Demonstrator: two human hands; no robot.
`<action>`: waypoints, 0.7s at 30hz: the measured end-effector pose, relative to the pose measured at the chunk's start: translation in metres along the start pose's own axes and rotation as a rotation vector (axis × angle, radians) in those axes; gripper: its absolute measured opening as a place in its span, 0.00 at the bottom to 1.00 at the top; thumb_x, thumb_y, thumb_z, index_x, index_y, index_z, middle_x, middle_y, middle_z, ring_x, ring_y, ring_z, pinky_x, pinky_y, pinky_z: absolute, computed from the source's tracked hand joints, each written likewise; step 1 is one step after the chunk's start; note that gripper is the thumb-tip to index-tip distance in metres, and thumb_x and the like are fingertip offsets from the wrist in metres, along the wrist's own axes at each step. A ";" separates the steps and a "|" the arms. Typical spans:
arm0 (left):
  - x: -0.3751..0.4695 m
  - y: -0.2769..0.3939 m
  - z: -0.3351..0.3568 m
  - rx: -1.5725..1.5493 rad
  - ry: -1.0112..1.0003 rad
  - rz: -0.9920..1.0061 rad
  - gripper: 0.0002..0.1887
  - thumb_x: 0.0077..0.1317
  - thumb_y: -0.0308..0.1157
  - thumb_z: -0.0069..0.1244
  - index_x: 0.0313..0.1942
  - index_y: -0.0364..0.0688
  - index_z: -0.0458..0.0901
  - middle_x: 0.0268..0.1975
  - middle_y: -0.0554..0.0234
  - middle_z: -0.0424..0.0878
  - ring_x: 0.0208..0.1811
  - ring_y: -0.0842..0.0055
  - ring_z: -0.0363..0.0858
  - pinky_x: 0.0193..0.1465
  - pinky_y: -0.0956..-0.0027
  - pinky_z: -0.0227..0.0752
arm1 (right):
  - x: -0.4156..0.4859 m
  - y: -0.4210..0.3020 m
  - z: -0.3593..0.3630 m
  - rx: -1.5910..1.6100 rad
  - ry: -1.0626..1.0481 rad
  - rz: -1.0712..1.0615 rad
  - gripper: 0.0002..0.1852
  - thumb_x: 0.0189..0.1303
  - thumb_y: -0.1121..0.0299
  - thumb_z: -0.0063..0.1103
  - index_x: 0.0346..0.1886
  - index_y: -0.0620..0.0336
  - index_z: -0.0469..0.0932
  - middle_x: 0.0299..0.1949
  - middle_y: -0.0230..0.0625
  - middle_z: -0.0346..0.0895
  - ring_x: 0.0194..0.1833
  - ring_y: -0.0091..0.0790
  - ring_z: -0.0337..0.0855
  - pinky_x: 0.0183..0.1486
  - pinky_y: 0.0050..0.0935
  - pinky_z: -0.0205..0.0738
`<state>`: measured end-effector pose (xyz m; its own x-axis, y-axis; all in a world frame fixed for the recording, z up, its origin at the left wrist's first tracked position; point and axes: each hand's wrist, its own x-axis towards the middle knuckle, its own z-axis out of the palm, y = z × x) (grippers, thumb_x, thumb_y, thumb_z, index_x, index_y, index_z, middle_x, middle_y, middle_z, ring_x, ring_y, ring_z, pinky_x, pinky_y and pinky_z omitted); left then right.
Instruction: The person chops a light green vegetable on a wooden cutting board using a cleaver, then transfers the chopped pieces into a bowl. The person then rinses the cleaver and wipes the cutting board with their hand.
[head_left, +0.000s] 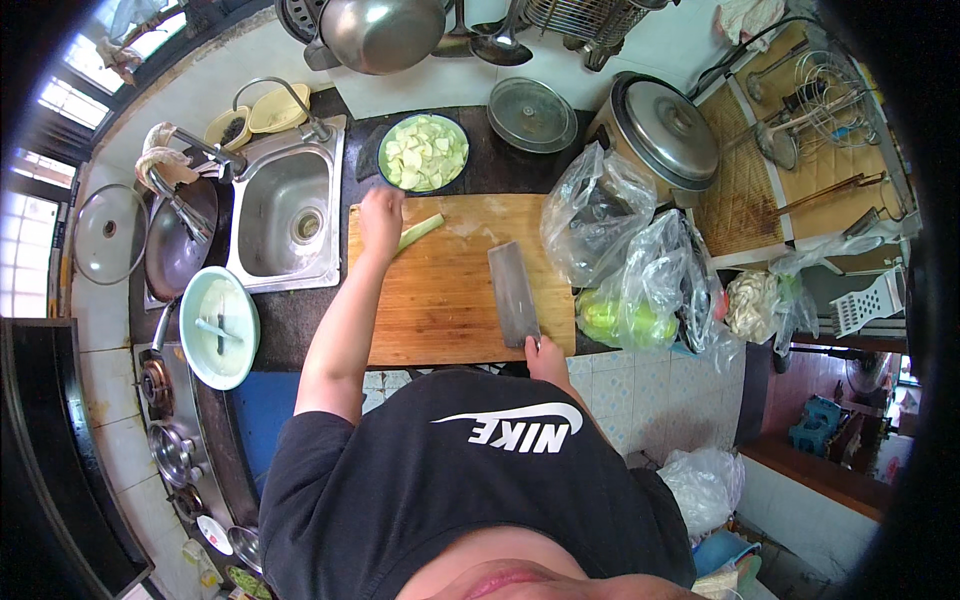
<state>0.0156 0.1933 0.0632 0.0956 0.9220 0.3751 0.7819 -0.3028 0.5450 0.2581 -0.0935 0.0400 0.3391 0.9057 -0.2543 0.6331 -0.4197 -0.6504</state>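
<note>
A wooden cutting board (450, 300) lies before me on the dark counter. My right hand (547, 362) grips the handle of a cleaver (513, 292), whose broad blade rests on the board's right side. Over the board's far left corner is my left hand (382, 221), its fingers curled close to a bowl's near rim; whether anything is in them is hidden. A pale green vegetable strip (421, 231) lies slantwise on the board, partly behind my left wrist. Just past the board stands the blue-rimmed bowl (382, 169), filled with pale green sliced vegetable pieces (424, 152).
Left are a steel sink (277, 214), a wok (180, 247) and a pale green basin (191, 330). Plastic bags (600, 214), one holding a green vegetable (626, 319), crowd the board's right edge. Behind stand a glass lid (531, 114) and a large lidded cooker (667, 135).
</note>
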 end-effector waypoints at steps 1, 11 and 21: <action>-0.019 -0.006 0.001 0.101 -0.063 0.046 0.08 0.56 0.34 0.54 0.34 0.40 0.80 0.36 0.51 0.76 0.40 0.58 0.75 0.42 0.60 0.69 | 0.001 0.000 0.000 -0.001 0.000 -0.001 0.19 0.61 0.59 0.50 0.26 0.69 0.74 0.23 0.58 0.75 0.28 0.60 0.77 0.30 0.51 0.70; -0.079 -0.021 0.013 0.375 -0.431 0.083 0.12 0.57 0.31 0.51 0.38 0.40 0.68 0.39 0.54 0.73 0.43 0.62 0.75 0.42 0.61 0.71 | 0.003 0.009 0.008 0.035 -0.020 0.057 0.19 0.61 0.59 0.50 0.25 0.69 0.74 0.23 0.59 0.75 0.27 0.61 0.77 0.30 0.51 0.71; -0.151 0.001 0.000 0.165 -0.268 0.059 0.26 0.54 0.27 0.52 0.55 0.40 0.66 0.44 0.53 0.73 0.46 0.60 0.72 0.48 0.58 0.70 | -0.005 0.001 0.008 -0.088 0.079 -0.041 0.19 0.62 0.58 0.47 0.29 0.68 0.74 0.26 0.59 0.76 0.31 0.61 0.78 0.34 0.52 0.71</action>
<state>0.0023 0.0540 0.0074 0.2856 0.9414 0.1792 0.8574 -0.3346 0.3910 0.2515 -0.0974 0.0353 0.3633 0.9162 -0.1692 0.7050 -0.3890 -0.5930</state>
